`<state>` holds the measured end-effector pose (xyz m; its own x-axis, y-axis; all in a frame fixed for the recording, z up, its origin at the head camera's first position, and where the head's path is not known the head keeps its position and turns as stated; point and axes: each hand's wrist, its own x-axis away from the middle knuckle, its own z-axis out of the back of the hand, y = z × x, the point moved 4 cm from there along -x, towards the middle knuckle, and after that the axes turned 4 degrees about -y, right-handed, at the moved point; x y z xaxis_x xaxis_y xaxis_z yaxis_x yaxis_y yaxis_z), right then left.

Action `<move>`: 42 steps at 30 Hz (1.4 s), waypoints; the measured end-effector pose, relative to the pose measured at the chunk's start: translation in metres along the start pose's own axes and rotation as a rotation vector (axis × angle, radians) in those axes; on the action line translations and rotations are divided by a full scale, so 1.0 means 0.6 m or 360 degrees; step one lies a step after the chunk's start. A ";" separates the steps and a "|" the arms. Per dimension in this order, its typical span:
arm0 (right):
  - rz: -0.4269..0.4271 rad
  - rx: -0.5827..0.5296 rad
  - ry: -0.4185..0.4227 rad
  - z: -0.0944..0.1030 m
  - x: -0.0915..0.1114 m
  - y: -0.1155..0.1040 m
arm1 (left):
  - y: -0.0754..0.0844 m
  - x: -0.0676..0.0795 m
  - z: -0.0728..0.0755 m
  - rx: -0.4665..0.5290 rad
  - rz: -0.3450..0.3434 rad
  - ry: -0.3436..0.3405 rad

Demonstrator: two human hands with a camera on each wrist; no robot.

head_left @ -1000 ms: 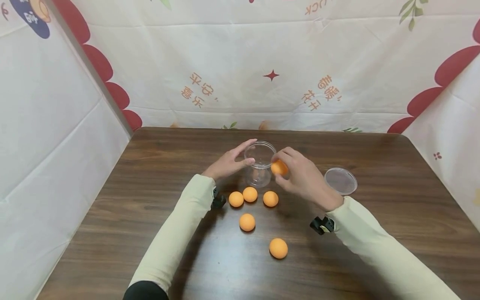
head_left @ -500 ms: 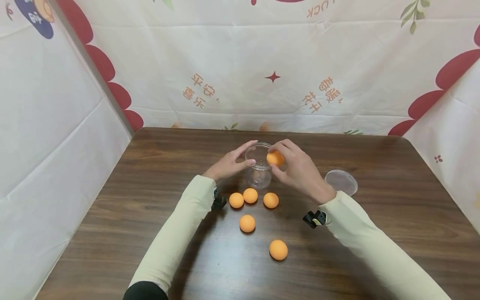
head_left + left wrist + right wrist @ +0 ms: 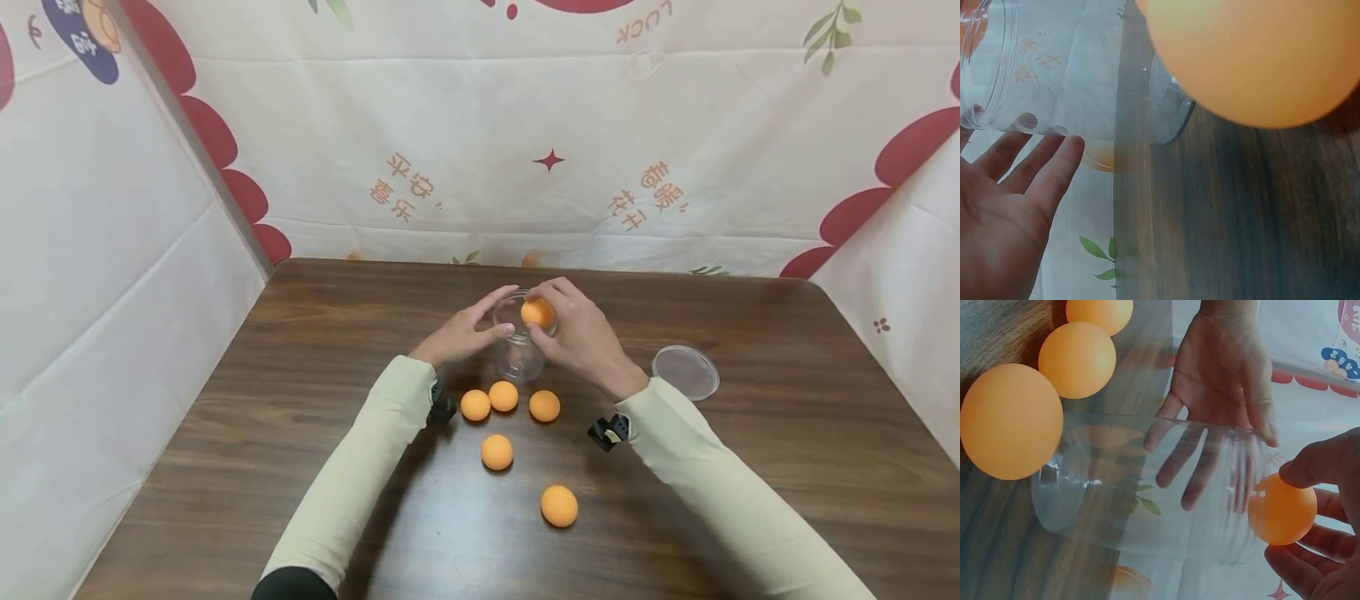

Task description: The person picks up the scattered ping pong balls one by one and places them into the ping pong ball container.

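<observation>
A clear plastic jar (image 3: 517, 358) stands upright on the table with its mouth uncovered. My left hand (image 3: 471, 332) holds it near the rim, thumb on the near side and fingers behind; in the right wrist view, those fingers (image 3: 1194, 469) show through the clear wall. My right hand (image 3: 581, 337) pinches an orange ping-pong ball (image 3: 537, 313) between thumb and fingers. From the right wrist, that ball (image 3: 1283, 509) appears right at the jar's mouth, partly behind the rim. I see no ball inside the jar (image 3: 1129, 519).
Several orange ping-pong balls lie loose before the jar, among them one ball (image 3: 497, 452) in the middle and another ball (image 3: 558, 506) nearest the person. A round clear lid (image 3: 686, 372) lies flat to the right. Patterned cloth (image 3: 480, 108) hangs behind the brown wooden table (image 3: 247, 433).
My right hand has carried its ball leftward and slightly up, from beside the jar to over its mouth. My left hand stays at the jar, and the loose balls lie as before.
</observation>
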<state>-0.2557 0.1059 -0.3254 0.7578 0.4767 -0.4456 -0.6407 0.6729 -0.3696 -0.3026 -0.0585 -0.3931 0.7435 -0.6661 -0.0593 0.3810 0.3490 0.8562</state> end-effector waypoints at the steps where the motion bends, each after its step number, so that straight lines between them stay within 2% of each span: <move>1: -0.0014 -0.0003 -0.0008 -0.002 0.001 0.001 | -0.001 0.000 -0.001 0.0005 -0.0001 -0.0004; 13: -0.0069 0.0014 -0.0040 -0.012 0.002 0.008 | -0.005 -0.004 -0.001 0.0005 -0.0032 0.0034; 21: -0.0050 0.0052 -0.0064 -0.013 0.001 0.004 | -0.003 -0.003 0.000 0.0030 -0.0070 0.0035; 42: -0.0046 0.0085 -0.0097 -0.017 0.006 0.007 | -0.007 -0.001 -0.005 0.0031 -0.0025 0.0026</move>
<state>-0.2569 0.1044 -0.3366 0.7831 0.4889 -0.3843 -0.6120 0.7154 -0.3371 -0.3032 -0.0575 -0.3983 0.7463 -0.6606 -0.0811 0.3823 0.3257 0.8648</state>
